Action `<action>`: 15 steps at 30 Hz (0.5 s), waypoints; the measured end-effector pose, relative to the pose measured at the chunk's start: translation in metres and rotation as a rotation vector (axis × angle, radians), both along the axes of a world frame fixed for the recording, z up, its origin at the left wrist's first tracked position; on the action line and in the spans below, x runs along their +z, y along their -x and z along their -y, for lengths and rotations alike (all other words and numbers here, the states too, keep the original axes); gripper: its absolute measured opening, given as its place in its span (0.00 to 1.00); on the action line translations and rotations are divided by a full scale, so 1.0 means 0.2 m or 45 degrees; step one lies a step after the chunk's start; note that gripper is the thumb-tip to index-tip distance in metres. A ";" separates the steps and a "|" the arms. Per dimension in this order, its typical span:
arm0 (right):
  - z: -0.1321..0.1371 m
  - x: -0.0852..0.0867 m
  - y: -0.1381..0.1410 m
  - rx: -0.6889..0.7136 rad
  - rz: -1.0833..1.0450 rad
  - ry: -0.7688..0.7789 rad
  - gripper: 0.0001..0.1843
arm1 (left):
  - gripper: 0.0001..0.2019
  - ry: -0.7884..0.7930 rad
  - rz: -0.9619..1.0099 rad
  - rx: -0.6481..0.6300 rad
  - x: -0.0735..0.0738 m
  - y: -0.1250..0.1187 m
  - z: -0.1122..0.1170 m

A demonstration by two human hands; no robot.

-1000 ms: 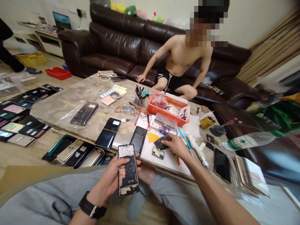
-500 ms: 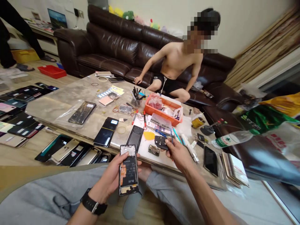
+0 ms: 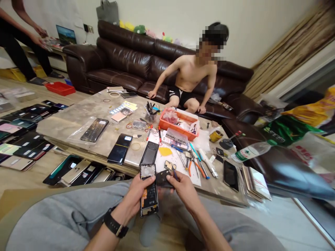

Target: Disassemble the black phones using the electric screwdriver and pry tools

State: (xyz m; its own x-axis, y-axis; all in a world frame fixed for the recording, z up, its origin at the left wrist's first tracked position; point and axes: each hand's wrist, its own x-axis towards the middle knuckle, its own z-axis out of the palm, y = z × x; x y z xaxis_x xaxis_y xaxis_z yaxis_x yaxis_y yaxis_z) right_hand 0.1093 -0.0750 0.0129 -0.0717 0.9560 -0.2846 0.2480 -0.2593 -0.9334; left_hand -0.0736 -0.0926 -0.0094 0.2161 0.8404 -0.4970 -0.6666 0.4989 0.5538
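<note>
My left hand (image 3: 137, 191) is closed around an opened phone (image 3: 149, 198), its battery and orange flex cables bare, the thumb across its upper part. Beside the phone's right edge, my right hand (image 3: 184, 188) pinches a thin black cover plate (image 3: 161, 179) between thumb and fingers. A slim dark tool (image 3: 175, 173), perhaps tweezers, also sticks out of that hand. The plate is right by the phone; whether they touch I cannot tell. Just beyond my right hand a small circuit board (image 3: 170, 165) lies on the white mat, and a black phone back panel (image 3: 149, 152) lies left of it.
Pliers (image 3: 190, 164) and screwdrivers (image 3: 202, 166) lie on the mat's right. An orange basket (image 3: 180, 129) and a pen cup (image 3: 151, 111) stand behind. Several phones (image 3: 119, 149) cover table and floor. A plastic bottle (image 3: 246, 153) lies right. One person sits opposite; another stands far left.
My right hand has brought the black plate from above the mat down and left to the phone. The phone has shifted slightly right. The view has turned a little.
</note>
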 end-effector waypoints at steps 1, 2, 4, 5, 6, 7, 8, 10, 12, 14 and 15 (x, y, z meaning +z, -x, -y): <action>0.02 0.01 0.01 0.007 0.001 0.000 0.18 | 0.22 -0.023 -0.006 0.012 0.01 -0.01 0.01; 0.04 0.02 0.01 0.007 0.002 -0.001 0.19 | 0.23 -0.045 -0.007 0.023 0.03 -0.03 0.02; 0.06 0.04 0.02 -0.016 0.012 -0.007 0.21 | 0.23 -0.084 -0.003 0.041 0.06 -0.05 0.04; 0.07 0.05 0.03 -0.035 0.024 -0.016 0.23 | 0.23 -0.103 -0.001 0.051 0.08 -0.05 0.05; 0.08 0.07 0.04 -0.056 0.038 -0.029 0.26 | 0.23 -0.120 0.001 0.066 0.09 -0.06 0.06; 0.08 0.09 0.06 -0.077 0.052 -0.044 0.28 | 0.22 -0.135 0.001 0.088 0.11 -0.06 0.07; 0.09 0.12 0.09 -0.098 0.066 -0.057 0.30 | 0.21 -0.145 -0.001 0.116 0.12 -0.06 0.08; 0.14 0.25 0.12 -0.142 0.104 -0.086 0.34 | 0.19 -0.142 -0.008 0.161 0.15 -0.05 0.10; 0.24 0.46 0.08 -0.213 0.169 -0.129 0.34 | 0.15 -0.111 -0.009 0.155 0.19 -0.02 0.10; 0.41 0.72 -0.09 -0.321 0.266 -0.221 0.32 | 0.12 -0.067 -0.003 0.106 0.24 0.04 0.10; 0.51 0.85 -0.21 -0.426 0.349 -0.299 0.32 | 0.10 -0.050 0.003 0.081 0.27 0.07 0.09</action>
